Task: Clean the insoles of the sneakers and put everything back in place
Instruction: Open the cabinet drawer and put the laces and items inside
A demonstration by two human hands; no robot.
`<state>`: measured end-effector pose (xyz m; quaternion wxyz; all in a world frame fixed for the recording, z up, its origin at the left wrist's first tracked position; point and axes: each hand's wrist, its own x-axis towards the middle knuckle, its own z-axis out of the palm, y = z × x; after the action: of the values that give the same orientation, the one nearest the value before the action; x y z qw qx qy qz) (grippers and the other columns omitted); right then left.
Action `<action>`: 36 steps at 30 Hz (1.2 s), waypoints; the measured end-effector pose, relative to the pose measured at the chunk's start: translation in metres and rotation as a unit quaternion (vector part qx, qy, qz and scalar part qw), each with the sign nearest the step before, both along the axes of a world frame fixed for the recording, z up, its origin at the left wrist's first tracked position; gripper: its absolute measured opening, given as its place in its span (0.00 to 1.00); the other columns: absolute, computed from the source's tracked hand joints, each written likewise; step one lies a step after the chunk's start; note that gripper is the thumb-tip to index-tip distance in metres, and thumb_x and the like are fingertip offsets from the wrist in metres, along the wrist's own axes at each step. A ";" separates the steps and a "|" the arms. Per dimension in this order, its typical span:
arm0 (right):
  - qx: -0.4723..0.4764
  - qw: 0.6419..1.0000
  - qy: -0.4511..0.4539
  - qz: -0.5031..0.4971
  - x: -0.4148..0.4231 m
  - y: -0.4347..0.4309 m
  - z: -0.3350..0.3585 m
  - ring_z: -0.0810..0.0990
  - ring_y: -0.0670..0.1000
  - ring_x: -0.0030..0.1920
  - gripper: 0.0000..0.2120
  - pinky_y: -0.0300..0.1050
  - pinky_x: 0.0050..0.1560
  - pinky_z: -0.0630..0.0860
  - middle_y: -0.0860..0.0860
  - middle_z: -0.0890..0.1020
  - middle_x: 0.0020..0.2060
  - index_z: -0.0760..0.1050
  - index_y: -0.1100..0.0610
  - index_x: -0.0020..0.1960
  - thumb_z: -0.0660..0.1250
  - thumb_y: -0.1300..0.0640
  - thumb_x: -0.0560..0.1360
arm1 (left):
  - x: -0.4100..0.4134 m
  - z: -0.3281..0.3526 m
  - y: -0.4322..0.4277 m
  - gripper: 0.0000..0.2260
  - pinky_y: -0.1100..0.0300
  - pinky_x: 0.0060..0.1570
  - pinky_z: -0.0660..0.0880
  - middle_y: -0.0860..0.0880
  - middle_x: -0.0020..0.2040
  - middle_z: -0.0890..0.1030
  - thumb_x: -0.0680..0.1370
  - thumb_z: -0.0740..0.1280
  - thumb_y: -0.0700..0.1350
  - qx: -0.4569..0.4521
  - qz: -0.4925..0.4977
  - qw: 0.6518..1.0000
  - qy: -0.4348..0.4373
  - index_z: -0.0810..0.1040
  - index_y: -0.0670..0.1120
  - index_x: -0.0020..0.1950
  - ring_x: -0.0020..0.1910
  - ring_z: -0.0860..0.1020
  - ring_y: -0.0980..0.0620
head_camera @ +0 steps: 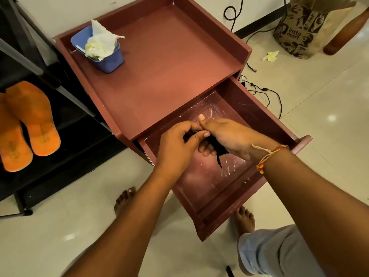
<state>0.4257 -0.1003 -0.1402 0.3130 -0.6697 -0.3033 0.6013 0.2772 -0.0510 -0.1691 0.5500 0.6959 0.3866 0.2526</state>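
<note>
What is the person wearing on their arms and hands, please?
No sleeves or gloves. At the left hand the wrist is bare; at the right hand the wrist wears an orange, red and yellow knotted thread band with pale loose ends.

The black scrap (218, 147) is mostly buried under the left hand (175, 146) and right hand (231, 134), so no telling what it is. The outer orange insole (12, 148) and printed bag (299, 33) get clipped by the frame.
</note>
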 end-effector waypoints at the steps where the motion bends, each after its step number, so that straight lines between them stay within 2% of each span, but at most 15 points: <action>1: -0.011 1.000 0.008 0.001 -0.002 0.000 0.001 0.78 0.50 0.31 0.30 0.42 0.34 0.73 0.55 0.81 0.32 0.76 0.60 0.42 0.52 0.35 0.81 | 0.001 -0.001 0.000 0.01 0.55 0.40 0.79 0.55 0.38 0.83 0.77 0.73 0.45 -0.014 0.013 1.000 -0.005 0.83 0.51 0.46 0.36 0.81 0.57; 6: -0.054 0.993 0.099 0.032 0.000 0.001 0.001 0.63 0.47 0.23 0.40 0.42 0.29 0.64 0.52 0.68 0.24 0.76 0.61 0.37 0.48 0.26 0.75 | 0.003 -0.002 -0.002 0.09 0.64 0.31 0.73 0.52 0.32 0.78 0.76 0.74 0.42 -0.118 0.034 0.991 -0.047 0.77 0.40 0.50 0.28 0.75 0.55; 8: -0.066 0.987 0.137 0.054 0.002 0.001 0.001 0.60 0.46 0.22 0.42 0.41 0.28 0.61 0.51 0.65 0.23 0.76 0.62 0.37 0.46 0.24 0.74 | 0.003 0.001 -0.002 0.11 0.68 0.32 0.73 0.50 0.36 0.79 0.77 0.73 0.42 -0.188 0.024 0.980 -0.065 0.77 0.40 0.55 0.29 0.75 0.57; 10: -0.073 0.984 0.149 0.066 0.003 0.001 0.001 0.61 0.45 0.22 0.43 0.40 0.28 0.61 0.51 0.67 0.23 0.77 0.62 0.37 0.45 0.24 0.74 | 0.003 0.003 -0.001 0.13 0.67 0.36 0.76 0.48 0.41 0.81 0.77 0.73 0.42 -0.272 0.013 0.958 -0.088 0.78 0.43 0.60 0.32 0.77 0.57; 12: -0.076 0.984 0.146 0.072 0.005 0.001 0.002 0.64 0.45 0.23 0.43 0.40 0.28 0.63 0.52 0.72 0.25 0.79 0.60 0.37 0.44 0.25 0.74 | 0.003 0.001 0.000 0.13 0.61 0.41 0.79 0.47 0.38 0.81 0.76 0.73 0.42 -0.309 0.002 0.946 -0.098 0.80 0.43 0.60 0.34 0.78 0.53; 14: -0.082 0.984 0.130 0.086 0.007 0.000 0.003 0.72 0.46 0.25 0.42 0.39 0.29 0.69 0.55 0.79 0.30 0.80 0.61 0.42 0.44 0.27 0.76 | 0.002 -0.001 0.002 0.14 0.57 0.43 0.80 0.43 0.41 0.84 0.73 0.74 0.44 -0.288 0.004 0.954 -0.080 0.82 0.42 0.57 0.37 0.80 0.49; 16: -0.092 0.984 0.125 0.091 0.008 0.000 0.002 0.81 0.48 0.32 0.41 0.39 0.34 0.76 0.58 0.84 0.38 0.79 0.64 0.50 0.46 0.30 0.78 | 0.001 -0.003 0.002 0.12 0.58 0.38 0.78 0.44 0.43 0.85 0.72 0.76 0.44 -0.249 0.014 0.967 -0.058 0.83 0.42 0.54 0.37 0.79 0.49; 18: -0.102 0.983 0.127 0.083 0.008 0.000 0.002 0.84 0.51 0.39 0.40 0.40 0.40 0.79 0.61 0.85 0.44 0.78 0.67 0.54 0.48 0.31 0.79 | 0.001 -0.003 0.002 0.08 0.62 0.33 0.75 0.46 0.40 0.84 0.73 0.76 0.42 -0.210 0.017 0.977 -0.039 0.84 0.42 0.50 0.34 0.78 0.53; 20: -0.110 0.983 0.126 0.071 0.006 0.000 0.003 0.85 0.52 0.42 0.41 0.41 0.42 0.80 0.63 0.85 0.48 0.78 0.67 0.55 0.48 0.30 0.78 | 0.001 -0.004 0.004 0.05 0.62 0.35 0.76 0.46 0.40 0.85 0.73 0.77 0.42 -0.181 0.017 0.983 -0.028 0.84 0.43 0.47 0.36 0.80 0.53; 24: -0.113 0.986 0.123 0.003 0.004 0.000 0.004 0.86 0.52 0.38 0.40 0.41 0.36 0.81 0.63 0.85 0.44 0.79 0.65 0.51 0.51 0.28 0.76 | -0.001 -0.007 0.009 0.05 0.61 0.41 0.79 0.46 0.39 0.85 0.71 0.78 0.43 -0.141 0.020 0.990 -0.013 0.84 0.44 0.42 0.39 0.82 0.53; 26: -0.094 0.990 0.101 -0.042 0.003 0.001 0.003 0.86 0.53 0.38 0.39 0.41 0.34 0.80 0.64 0.85 0.44 0.78 0.66 0.53 0.54 0.30 0.77 | -0.001 -0.007 0.010 0.06 0.60 0.41 0.78 0.47 0.38 0.85 0.70 0.78 0.44 -0.135 0.027 0.990 -0.010 0.84 0.45 0.42 0.38 0.82 0.54; 29: -0.063 0.991 0.069 -0.099 0.004 0.004 -0.001 0.84 0.53 0.36 0.35 0.42 0.35 0.80 0.64 0.85 0.43 0.78 0.67 0.53 0.57 0.32 0.78 | -0.001 -0.009 0.011 0.05 0.49 0.40 0.82 0.48 0.37 0.85 0.69 0.79 0.46 -0.133 0.041 0.990 -0.003 0.84 0.49 0.39 0.38 0.84 0.45; 32: -0.027 0.993 -0.014 -0.117 0.012 0.003 -0.005 0.85 0.58 0.41 0.27 0.50 0.47 0.82 0.60 0.86 0.41 0.81 0.62 0.49 0.61 0.37 0.79 | -0.002 -0.011 0.013 0.06 0.32 0.39 0.79 0.41 0.39 0.84 0.70 0.79 0.47 -0.136 0.063 0.989 -0.006 0.84 0.48 0.39 0.41 0.82 0.31; 34: 0.005 0.992 -0.080 -0.096 0.018 0.001 -0.009 0.86 0.59 0.48 0.21 0.58 0.56 0.81 0.58 0.86 0.44 0.82 0.59 0.48 0.64 0.41 0.79 | -0.003 -0.011 0.014 0.06 0.31 0.39 0.79 0.40 0.40 0.85 0.70 0.78 0.45 -0.154 0.084 0.984 -0.015 0.83 0.45 0.40 0.41 0.83 0.32; 36: 0.044 0.993 -0.094 -0.057 0.022 0.001 -0.011 0.85 0.57 0.51 0.16 0.59 0.59 0.80 0.55 0.86 0.46 0.83 0.55 0.51 0.66 0.43 0.79 | -0.003 -0.010 0.014 0.06 0.35 0.43 0.82 0.41 0.41 0.85 0.71 0.78 0.43 -0.172 0.104 0.979 -0.021 0.83 0.44 0.41 0.44 0.85 0.38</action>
<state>0.4474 -0.0997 -0.1511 0.3462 -0.7250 -0.3188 0.5029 0.2743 -0.0373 -0.1789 0.6402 0.5415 0.4826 0.2532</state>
